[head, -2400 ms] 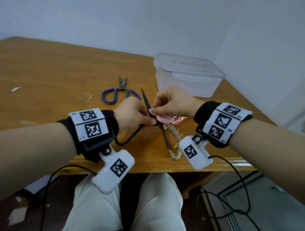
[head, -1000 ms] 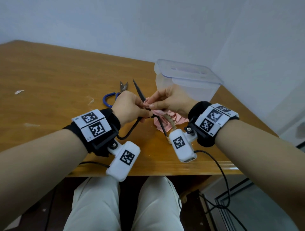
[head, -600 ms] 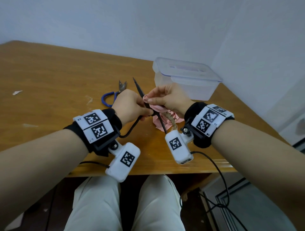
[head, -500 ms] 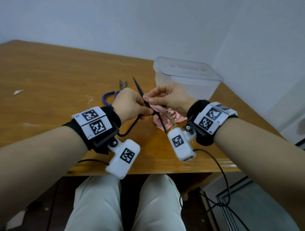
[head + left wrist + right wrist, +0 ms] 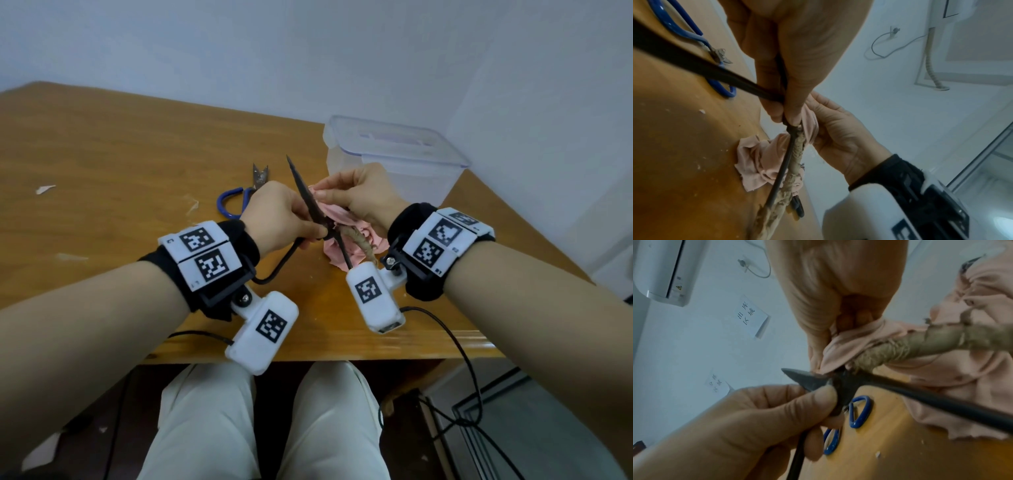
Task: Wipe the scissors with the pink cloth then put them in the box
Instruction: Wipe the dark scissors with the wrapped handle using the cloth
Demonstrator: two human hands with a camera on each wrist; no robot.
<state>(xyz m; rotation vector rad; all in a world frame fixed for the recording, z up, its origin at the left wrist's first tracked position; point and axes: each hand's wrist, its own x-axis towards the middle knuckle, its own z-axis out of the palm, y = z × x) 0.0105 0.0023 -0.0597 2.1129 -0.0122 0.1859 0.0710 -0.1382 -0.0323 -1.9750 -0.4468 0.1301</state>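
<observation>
On the wall (image 5: 694,337), two paper notes (image 5: 752,316) with unreadable handwritten characters

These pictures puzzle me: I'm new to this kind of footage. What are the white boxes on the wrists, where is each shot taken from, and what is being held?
No machine here: a person wears cameras. The big view comes from the head; the other two come from the white boxes strapped at each wrist.

The left hand grips black scissors near the pivot, blades pointing up. The right hand pinches a pink cloth against a blade, wiping.

On the wooden table lie blue-handled scissors and a lidded clear plastic box.
</observation>
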